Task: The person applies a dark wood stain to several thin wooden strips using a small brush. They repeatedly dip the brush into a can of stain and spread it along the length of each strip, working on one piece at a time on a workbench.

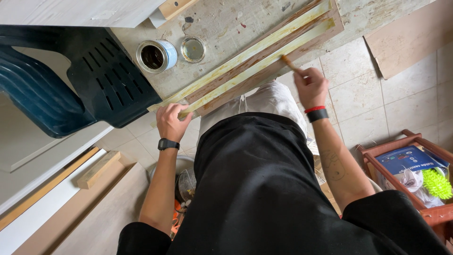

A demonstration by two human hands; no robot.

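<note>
— While the right hand is closed on a thin brush, where is the wood exactly?

— The long strip of wood lies slanted on the desk, from the near left end up to the far right. Two pale bands on it look wet and yellowish, with a brown band between. The brush tip touches the nearer pale band, about in the middle of the strip.

— And the other hand?

— The left hand is closed on the near left end of the strip, fingers curled over the edge, pressing it down I think.

— What could go wrong from here?

— I judge that the left fingers are very near the wet coat, so they could smear it or stick to it. That end of the strip also seems to pass over the desk edge, so if the hold becomes loose, a push from the brush could turn or tip the strip.

— What is around?

— An open can with dark liquid stands on the desk near the strip, and its round lid lies just beside it. An elbow or the strip itself could knock the can. A dark plastic chair stands at the left, touching the desk corner, so it limits the room on that side. At the right, on the tiled floor, a red-brown crate holds a blue packet and a green brush.
</note>
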